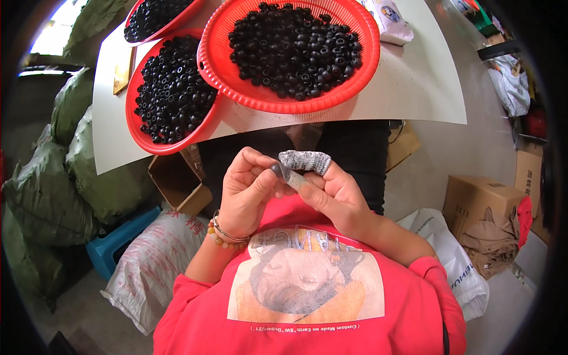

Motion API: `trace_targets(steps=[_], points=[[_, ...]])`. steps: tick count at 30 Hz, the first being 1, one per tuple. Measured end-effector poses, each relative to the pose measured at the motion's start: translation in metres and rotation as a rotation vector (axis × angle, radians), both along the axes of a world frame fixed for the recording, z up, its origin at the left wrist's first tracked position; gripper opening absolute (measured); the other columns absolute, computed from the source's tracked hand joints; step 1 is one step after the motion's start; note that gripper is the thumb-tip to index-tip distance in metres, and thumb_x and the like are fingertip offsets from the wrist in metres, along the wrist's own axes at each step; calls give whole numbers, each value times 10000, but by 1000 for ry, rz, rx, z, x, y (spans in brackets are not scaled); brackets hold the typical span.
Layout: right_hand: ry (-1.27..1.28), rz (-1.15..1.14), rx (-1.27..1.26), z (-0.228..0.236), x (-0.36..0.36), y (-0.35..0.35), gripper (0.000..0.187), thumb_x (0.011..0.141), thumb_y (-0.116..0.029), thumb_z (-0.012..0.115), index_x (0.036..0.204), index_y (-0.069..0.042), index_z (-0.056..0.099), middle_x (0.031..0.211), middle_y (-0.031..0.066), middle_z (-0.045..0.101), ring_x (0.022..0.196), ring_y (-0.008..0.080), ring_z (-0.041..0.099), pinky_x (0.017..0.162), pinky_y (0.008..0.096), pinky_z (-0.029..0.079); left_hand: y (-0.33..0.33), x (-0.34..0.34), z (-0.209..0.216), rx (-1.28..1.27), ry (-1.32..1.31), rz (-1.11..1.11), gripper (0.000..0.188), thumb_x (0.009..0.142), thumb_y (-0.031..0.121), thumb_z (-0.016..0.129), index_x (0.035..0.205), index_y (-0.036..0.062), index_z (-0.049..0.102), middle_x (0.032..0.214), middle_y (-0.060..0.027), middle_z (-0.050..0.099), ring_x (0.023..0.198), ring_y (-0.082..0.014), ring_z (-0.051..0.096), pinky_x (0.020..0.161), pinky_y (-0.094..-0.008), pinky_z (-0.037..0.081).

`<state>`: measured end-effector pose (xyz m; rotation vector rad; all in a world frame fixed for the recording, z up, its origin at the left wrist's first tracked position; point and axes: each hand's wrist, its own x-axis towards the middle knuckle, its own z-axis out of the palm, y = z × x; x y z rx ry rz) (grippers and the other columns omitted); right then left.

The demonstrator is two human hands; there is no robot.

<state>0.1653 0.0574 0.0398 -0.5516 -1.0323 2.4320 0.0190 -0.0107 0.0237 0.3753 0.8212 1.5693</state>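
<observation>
Above my lap, just short of the table edge, my two hands meet at the fingertips. Between its thumb and forefinger, my left hand [245, 190] pinches a small round black piece [276, 170]. Opposite it, my right hand [340, 198] is closed, its fingertips against a thin greyish item [289, 175] that touches the black piece; its kind is not clear. A grey knitted finger cover [305, 161] sits on my right forefinger. Similar black pieces, several with a hole, fill a large red plastic basket [209, 59] on the table in front of me.
Two more red baskets of black pieces, one nearer [137, 127] and one farther [190, 10], stand left on the white table [414, 89]. A packet [389, 22] lies right of the large basket. Around me are stuffed sacks [100, 177], a blue stool [115, 245] and cardboard boxes [482, 198].
</observation>
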Motion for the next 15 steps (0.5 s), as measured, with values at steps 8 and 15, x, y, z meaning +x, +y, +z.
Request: trace_targets(steps=[8, 15], points=[[-52, 32, 112, -2, 0, -2, 354, 853, -92, 461, 1146, 58, 331, 1040, 111, 511, 995, 124, 467, 853, 252, 368, -2, 1, 2, -30, 80, 63, 107, 802, 20, 523, 874, 16, 444, 808, -72, 536, 633, -107, 517, 590, -226, 450], [-7, 22, 110, -5, -2, -1, 336, 854, -87, 457, 1139, 53, 348, 1069, 110, 494, 987, 122, 473, 850, 250, 374, -1, 2, 2, -32, 92, 84, 112, 798, 22, 531, 867, 12, 443, 822, -76, 535, 630, -107, 517, 591, -221, 449]])
